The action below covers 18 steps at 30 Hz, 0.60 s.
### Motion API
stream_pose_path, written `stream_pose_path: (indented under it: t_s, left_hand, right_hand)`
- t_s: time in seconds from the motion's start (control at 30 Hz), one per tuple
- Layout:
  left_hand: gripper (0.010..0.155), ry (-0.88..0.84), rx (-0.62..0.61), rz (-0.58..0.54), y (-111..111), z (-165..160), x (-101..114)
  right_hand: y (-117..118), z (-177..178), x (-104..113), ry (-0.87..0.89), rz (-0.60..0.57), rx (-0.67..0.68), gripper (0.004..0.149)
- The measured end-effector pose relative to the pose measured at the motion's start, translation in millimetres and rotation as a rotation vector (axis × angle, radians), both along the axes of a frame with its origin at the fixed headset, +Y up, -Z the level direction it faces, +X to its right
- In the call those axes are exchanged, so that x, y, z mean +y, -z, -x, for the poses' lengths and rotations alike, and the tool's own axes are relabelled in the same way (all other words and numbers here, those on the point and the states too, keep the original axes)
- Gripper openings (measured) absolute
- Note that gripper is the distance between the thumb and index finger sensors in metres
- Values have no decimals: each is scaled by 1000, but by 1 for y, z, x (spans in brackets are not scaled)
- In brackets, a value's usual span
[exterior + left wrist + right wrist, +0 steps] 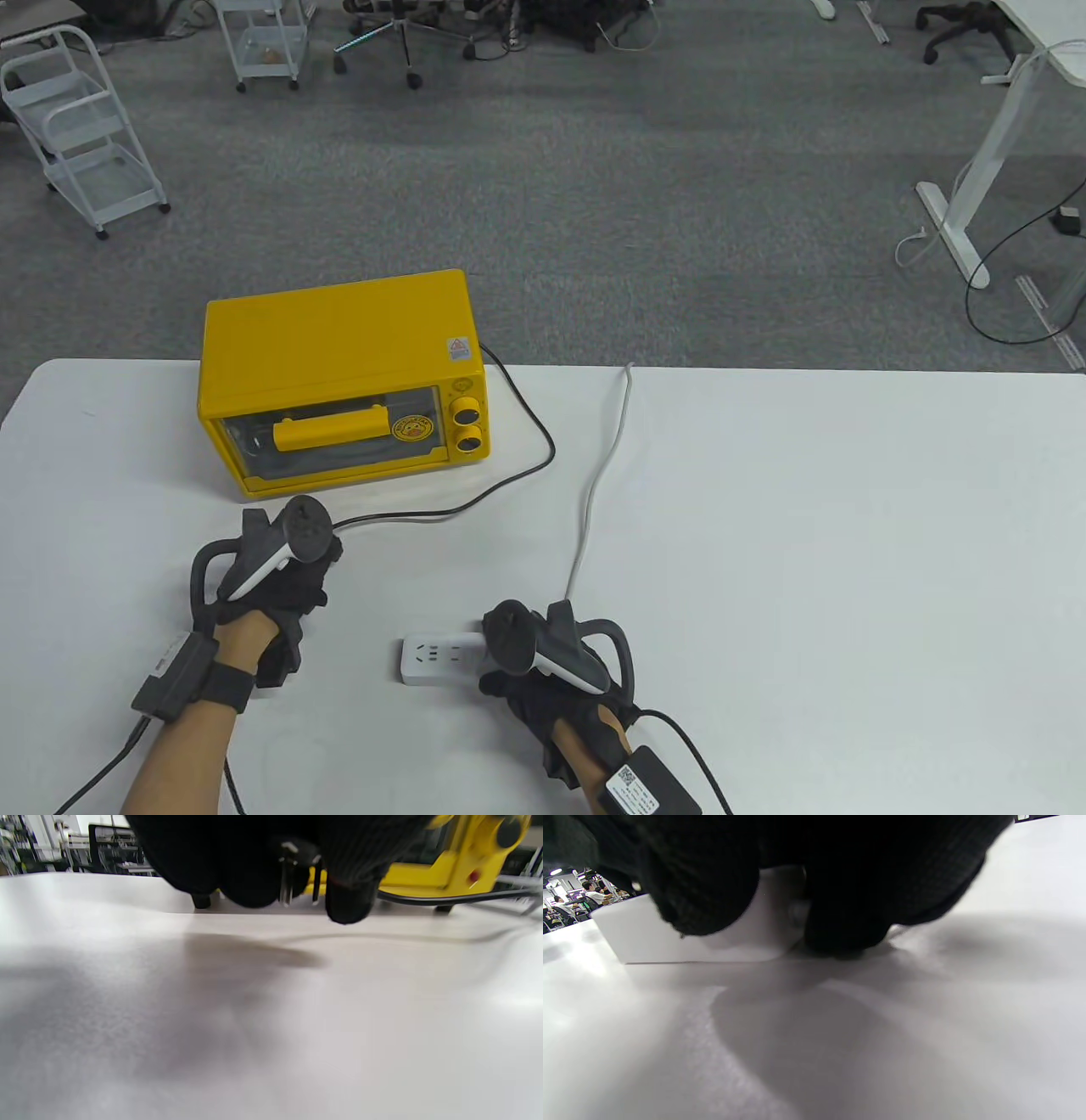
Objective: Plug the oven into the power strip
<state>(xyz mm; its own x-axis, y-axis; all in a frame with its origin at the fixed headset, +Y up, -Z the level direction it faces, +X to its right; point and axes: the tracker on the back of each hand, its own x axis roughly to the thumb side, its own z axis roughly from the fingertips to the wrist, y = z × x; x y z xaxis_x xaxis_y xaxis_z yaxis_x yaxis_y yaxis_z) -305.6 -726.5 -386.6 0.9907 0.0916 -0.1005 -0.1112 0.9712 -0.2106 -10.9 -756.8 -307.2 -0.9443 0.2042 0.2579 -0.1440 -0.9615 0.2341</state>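
A yellow toaster oven [344,380] stands at the table's far left; its black cord [509,484] loops right and runs back to my left hand [280,577]. My left hand holds the oven's black plug [297,870] above the table, prongs pointing down, in front of the oven [458,870]. The white power strip [437,660] lies near the front edge, sockets up, to the right of my left hand. My right hand [543,671] grips the strip's right end; its fingers [848,921] press against the white body [670,938].
The strip's white cable [598,475] runs from my right hand to the table's far edge. Beyond the table are grey carpet, white carts [81,127] and a desk leg [967,204].
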Motion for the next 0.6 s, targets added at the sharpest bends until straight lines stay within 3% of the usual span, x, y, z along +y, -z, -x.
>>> stream_pose_path:
  t_s: [0.23, 0.3, 0.43, 0.6]
  left_hand:
    - [47, -380, -94, -133, -53, -11, 26]
    - [48, -622, -123, -113, -64, -13, 26]
    - [42, -1087, -148, -58, -72, -16, 18]
    - [49, -1367, -175, 5, -72, -18, 1]
  right_hand:
    - [0, -10, -1, 12, 5, -15, 74]
    - [0, -12, -1, 12, 7, -18, 73]
    - [-1, -13, -2, 13, 3, -20, 73]
    - [0, -13, -2, 16, 4, -19, 74]
